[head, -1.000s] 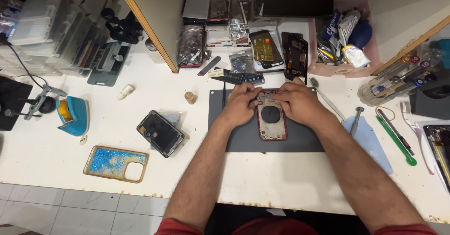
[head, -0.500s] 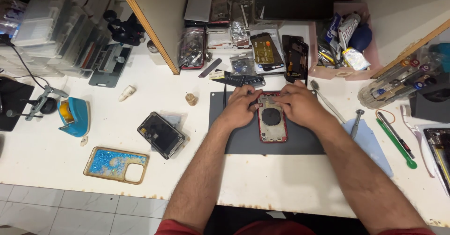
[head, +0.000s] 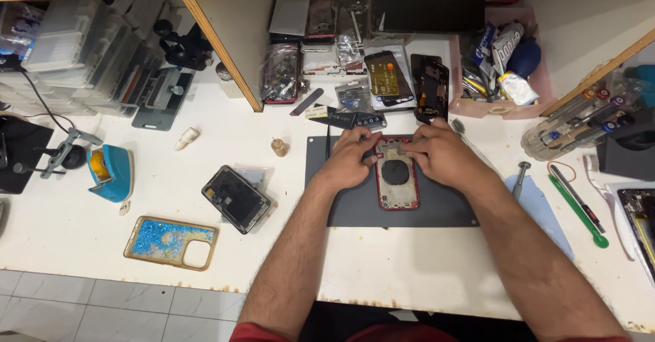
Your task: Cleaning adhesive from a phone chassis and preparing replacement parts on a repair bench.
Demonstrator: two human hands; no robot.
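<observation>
You've got both hands on the red phone housing mid-mat: left hand pinching its 10 o'clock corner, right hand pressing the 1 o'clock edge, so keep it flat and the pressure even.

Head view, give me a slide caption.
Both hands, left hand and right hand, work on an opened red phone.

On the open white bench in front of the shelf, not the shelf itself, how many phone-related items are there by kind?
Red-framed phone housings on the dark mat, both hands on it: 1
Detached black screens: 1
Blue glitter phone cases: 1
Total: 3
</observation>
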